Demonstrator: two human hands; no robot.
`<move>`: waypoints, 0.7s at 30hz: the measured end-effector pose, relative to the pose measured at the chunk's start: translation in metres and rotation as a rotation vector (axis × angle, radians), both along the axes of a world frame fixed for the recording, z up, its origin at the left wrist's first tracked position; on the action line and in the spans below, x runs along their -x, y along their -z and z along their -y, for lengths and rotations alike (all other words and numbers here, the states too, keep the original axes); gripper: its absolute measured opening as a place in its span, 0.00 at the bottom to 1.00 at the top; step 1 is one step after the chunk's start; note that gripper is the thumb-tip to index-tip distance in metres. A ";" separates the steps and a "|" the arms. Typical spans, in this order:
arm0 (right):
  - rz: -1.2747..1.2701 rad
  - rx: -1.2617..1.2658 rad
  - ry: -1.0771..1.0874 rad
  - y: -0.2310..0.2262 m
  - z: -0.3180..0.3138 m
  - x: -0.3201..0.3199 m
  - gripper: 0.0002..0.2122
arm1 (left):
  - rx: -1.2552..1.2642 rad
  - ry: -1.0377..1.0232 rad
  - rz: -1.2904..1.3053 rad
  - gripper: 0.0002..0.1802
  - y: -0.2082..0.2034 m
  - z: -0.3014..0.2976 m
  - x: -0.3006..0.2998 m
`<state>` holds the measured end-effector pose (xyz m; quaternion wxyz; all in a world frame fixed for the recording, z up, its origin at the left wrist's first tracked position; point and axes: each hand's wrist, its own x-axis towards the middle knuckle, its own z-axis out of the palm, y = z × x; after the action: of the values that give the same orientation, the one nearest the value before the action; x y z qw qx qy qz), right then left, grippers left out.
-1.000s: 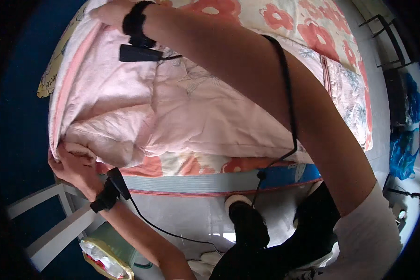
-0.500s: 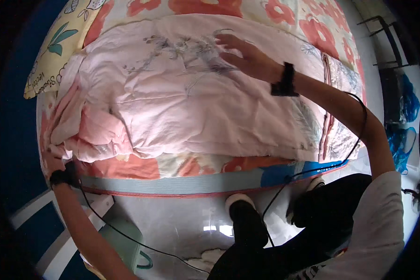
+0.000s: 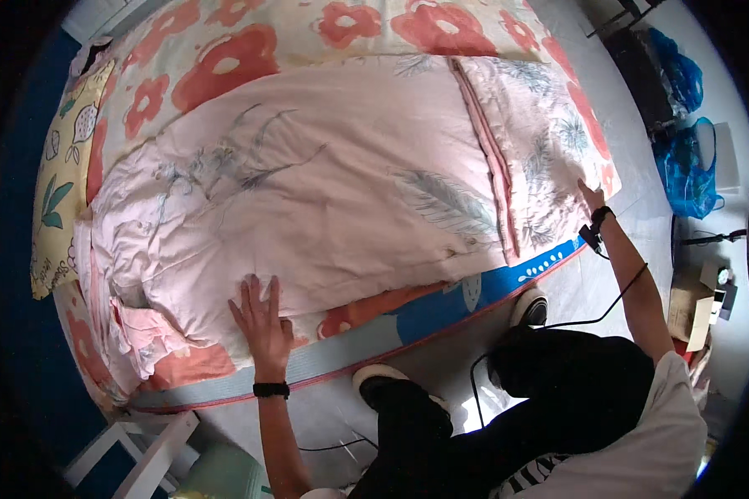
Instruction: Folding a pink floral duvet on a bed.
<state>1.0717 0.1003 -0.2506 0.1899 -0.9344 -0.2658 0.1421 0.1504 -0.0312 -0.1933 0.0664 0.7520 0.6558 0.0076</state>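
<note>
Pink quilt lies under and beyond the spread fingers of your left hand; your right hand is at its right end, whether gripping I cannot tell.

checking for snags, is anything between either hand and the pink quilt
Nothing visible: the left hand is spread over the near edge of the pink quilt, the right hand at its right end.

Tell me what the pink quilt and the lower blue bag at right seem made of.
Pink quilt: woven fabric, perhaps cotton, matte, judging by its soft creases. Lower blue bag: probably thin plastic, slightly glossy, given its crinkled folds and highlights.
</note>
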 end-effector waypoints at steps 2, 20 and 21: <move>-0.397 -0.039 0.156 0.038 0.008 0.018 0.37 | -0.051 -0.056 -0.038 0.40 -0.015 0.007 0.017; -0.894 -0.699 0.444 0.008 -0.011 -0.128 0.17 | -0.133 0.117 -0.157 0.14 -0.081 0.035 -0.012; -0.695 -0.643 0.277 -0.044 0.003 -0.204 0.20 | -0.122 0.141 -0.068 0.17 -0.056 0.023 -0.033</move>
<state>1.2759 0.0973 -0.2071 0.5630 -0.7524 -0.0903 0.3298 0.1835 -0.0546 -0.1376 -0.0012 0.7987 0.6015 0.0172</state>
